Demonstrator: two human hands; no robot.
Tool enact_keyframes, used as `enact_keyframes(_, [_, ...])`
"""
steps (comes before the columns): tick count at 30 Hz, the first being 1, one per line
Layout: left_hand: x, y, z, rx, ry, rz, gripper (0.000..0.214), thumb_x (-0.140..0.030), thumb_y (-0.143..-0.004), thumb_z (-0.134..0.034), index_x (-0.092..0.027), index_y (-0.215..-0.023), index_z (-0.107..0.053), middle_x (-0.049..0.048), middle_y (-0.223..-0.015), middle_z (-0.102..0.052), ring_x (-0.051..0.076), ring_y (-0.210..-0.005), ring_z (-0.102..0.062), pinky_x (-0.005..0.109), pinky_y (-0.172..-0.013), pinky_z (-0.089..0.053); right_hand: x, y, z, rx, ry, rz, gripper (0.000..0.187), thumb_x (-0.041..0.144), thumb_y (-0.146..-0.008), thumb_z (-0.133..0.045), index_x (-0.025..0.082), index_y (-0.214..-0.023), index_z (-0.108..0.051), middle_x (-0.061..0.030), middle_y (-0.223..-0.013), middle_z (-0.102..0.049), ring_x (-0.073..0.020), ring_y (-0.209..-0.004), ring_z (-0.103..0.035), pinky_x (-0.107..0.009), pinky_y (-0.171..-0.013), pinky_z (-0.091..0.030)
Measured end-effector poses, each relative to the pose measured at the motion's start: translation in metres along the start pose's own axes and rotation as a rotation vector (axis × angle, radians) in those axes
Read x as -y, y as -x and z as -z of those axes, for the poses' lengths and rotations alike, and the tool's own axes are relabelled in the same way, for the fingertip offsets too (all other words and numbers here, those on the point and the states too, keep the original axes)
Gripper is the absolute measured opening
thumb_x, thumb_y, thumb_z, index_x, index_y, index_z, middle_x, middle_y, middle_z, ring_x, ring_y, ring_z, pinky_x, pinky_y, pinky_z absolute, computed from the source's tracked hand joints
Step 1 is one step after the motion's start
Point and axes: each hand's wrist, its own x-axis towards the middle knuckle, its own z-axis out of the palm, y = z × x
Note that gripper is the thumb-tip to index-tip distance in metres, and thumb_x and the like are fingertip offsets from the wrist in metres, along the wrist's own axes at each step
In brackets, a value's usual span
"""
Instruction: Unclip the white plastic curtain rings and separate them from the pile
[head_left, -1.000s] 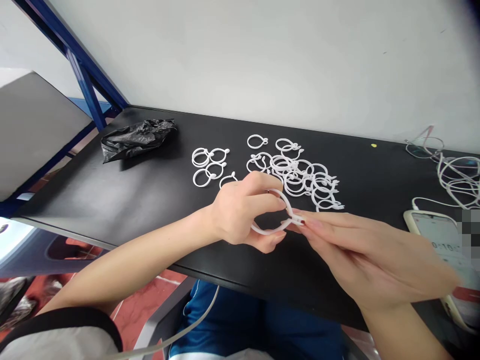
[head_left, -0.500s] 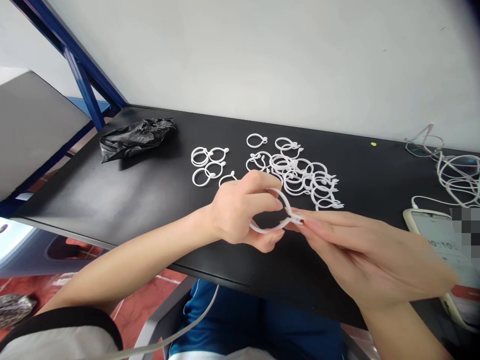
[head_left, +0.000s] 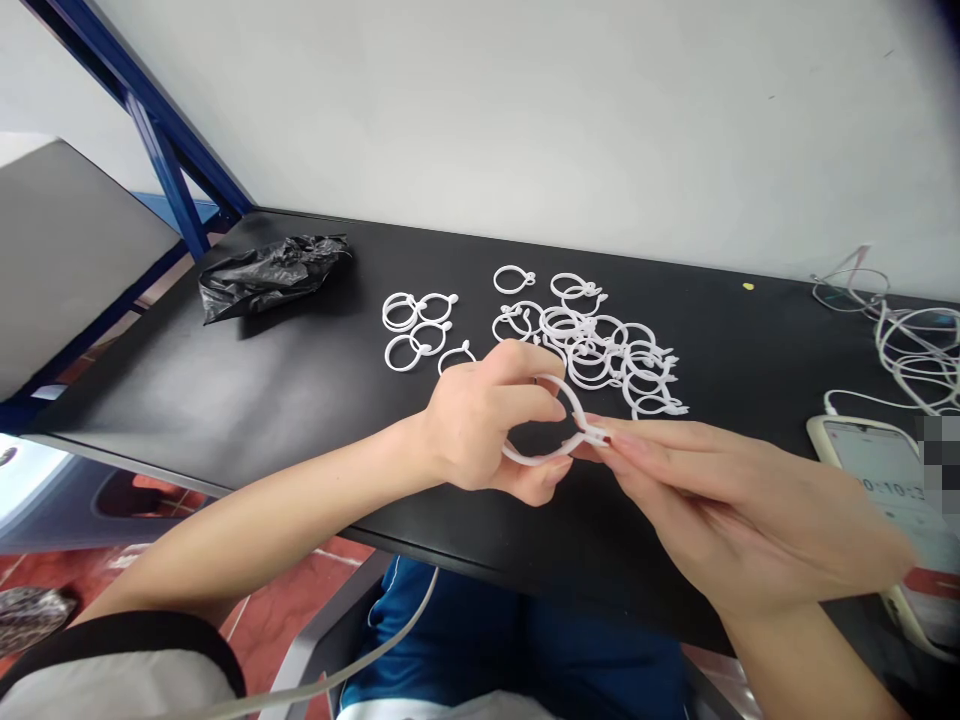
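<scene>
A white plastic curtain ring (head_left: 576, 405) is held between my two hands above the black table. My left hand (head_left: 480, 420) curls its fingers and thumb around the ring's left side. The fingertips of my right hand (head_left: 735, 500) pinch the small tab end at the ring's right. Part of the ring is hidden behind my left fingers. Just beyond my hands lies a loose pile of similar white curtain rings (head_left: 590, 380). To the left of that pile, several more curtain rings (head_left: 403, 352) lie in a smaller group, one partly covered by my left hand.
A crumpled black plastic bag (head_left: 274, 275) rests on the table (head_left: 225, 400) at the left. Toward the right edge are a phone (head_left: 862, 450) showing a timer, a tangled white cable (head_left: 911, 350) and eyeglasses (head_left: 847, 290). A white wall (head_left: 487, 120) rises behind the table.
Both hands keep the same hold on the curtain ring. The pinched tab end has shifted very slightly right and up.
</scene>
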Motion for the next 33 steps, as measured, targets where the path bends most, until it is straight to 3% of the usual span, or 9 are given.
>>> enact_keyframes(3, [-0.003, -0.006, -0.002, -0.113, 0.040, -0.055, 0.016, -0.040, -0.094, -0.043, -0.024, -0.090, -0.047, 0.0005, -0.087, -0.060, 0.008, -0.062, -0.057, 0.017, -0.047, -0.047, -0.006, 0.000, 0.004, 0.055, -0.011, 0.014, 0.017, 0.021, -0.091, -0.066, 0.032, -0.099, -0.077, 0.0044, -0.099, -0.079, -0.0174, -0.080, -0.078, -0.021, -0.067, -0.065])
enact_keyframes(7, [-0.006, -0.010, -0.005, -0.144, 0.006, -0.061, 0.019, -0.040, -0.096, -0.040, -0.024, -0.086, -0.045, 0.0000, -0.083, -0.059, 0.007, -0.061, -0.057, 0.016, -0.045, -0.047, -0.013, 0.002, 0.008, 0.199, -0.045, 0.053, 0.028, 0.016, -0.089, -0.067, 0.034, -0.108, -0.075, 0.0040, -0.108, -0.077, -0.0173, -0.084, -0.078, -0.020, -0.071, -0.066])
enact_keyframes(13, [-0.003, -0.008, -0.003, -0.096, 0.014, -0.067, 0.012, -0.036, -0.088, -0.050, -0.024, -0.088, -0.047, 0.0005, -0.085, -0.062, 0.008, -0.063, -0.060, 0.017, -0.045, -0.046, -0.003, 0.001, 0.001, 0.033, -0.068, -0.069, 0.019, 0.024, -0.094, -0.061, 0.031, -0.098, -0.078, 0.0020, -0.095, -0.080, -0.0171, -0.078, -0.078, -0.023, -0.073, -0.067])
enact_keyframes(16, [-0.002, -0.005, -0.001, -0.073, 0.033, -0.069, 0.014, -0.037, -0.085, -0.054, -0.024, -0.087, -0.049, 0.0019, -0.087, -0.064, 0.010, -0.066, -0.062, 0.018, -0.046, -0.047, -0.010, 0.001, 0.007, 0.211, -0.088, 0.018, 0.022, 0.021, -0.089, -0.067, 0.034, -0.105, -0.077, 0.0035, -0.104, -0.078, -0.0170, -0.083, -0.078, -0.021, -0.074, -0.066])
enact_keyframes(19, [-0.002, -0.003, -0.001, -0.063, 0.012, -0.053, 0.017, -0.041, -0.088, -0.050, -0.024, -0.085, -0.050, 0.0019, -0.087, -0.065, 0.009, -0.066, -0.062, 0.018, -0.046, -0.047, -0.016, 0.002, 0.012, 0.240, -0.064, 0.050, 0.029, 0.017, -0.088, -0.067, 0.034, -0.111, -0.075, 0.0033, -0.110, -0.077, -0.0175, -0.087, -0.078, -0.020, -0.075, -0.066])
enact_keyframes(23, [0.004, -0.002, -0.003, 0.008, -0.064, 0.041, 0.031, -0.052, -0.089, -0.047, -0.023, -0.096, -0.055, 0.0031, -0.087, -0.068, 0.012, -0.066, -0.064, 0.020, -0.047, -0.048, -0.010, 0.002, 0.000, 0.093, -0.025, 0.002, 0.026, 0.015, -0.088, -0.067, 0.033, -0.105, -0.076, 0.0037, -0.104, -0.078, -0.0174, -0.085, -0.078, -0.021, -0.073, -0.066])
enact_keyframes(27, [0.015, -0.007, -0.005, -0.041, -0.131, -0.087, 0.044, -0.048, -0.096, -0.039, -0.017, -0.126, -0.047, 0.0036, -0.087, -0.071, 0.012, -0.066, -0.067, 0.021, -0.050, -0.052, -0.003, 0.004, -0.019, -0.208, -0.050, -0.014, 0.036, 0.007, -0.083, -0.071, 0.033, -0.107, -0.074, 0.0039, -0.100, -0.079, -0.0185, -0.084, -0.078, -0.028, -0.074, -0.067])
enact_keyframes(30, [0.016, -0.010, -0.006, -0.037, -0.195, -0.180, 0.045, -0.045, -0.098, -0.038, -0.015, -0.131, -0.045, 0.0020, -0.085, -0.072, 0.011, -0.063, -0.066, 0.020, -0.051, -0.051, -0.005, 0.006, -0.024, -0.259, -0.052, 0.008, 0.044, 0.003, -0.079, -0.074, 0.034, -0.111, -0.072, 0.0038, -0.100, -0.079, -0.0198, -0.082, -0.078, -0.032, -0.072, -0.067])
enact_keyframes(33, [0.012, -0.009, -0.006, -0.001, -0.243, -0.236, 0.037, -0.039, -0.099, -0.037, -0.014, -0.120, -0.052, 0.0007, -0.079, -0.069, 0.010, -0.062, -0.064, 0.019, -0.051, -0.048, -0.007, 0.005, -0.023, -0.273, -0.010, 0.050, 0.041, 0.004, -0.079, -0.074, 0.034, -0.107, -0.073, 0.0035, -0.096, -0.079, -0.0207, -0.080, -0.077, -0.033, -0.071, -0.067])
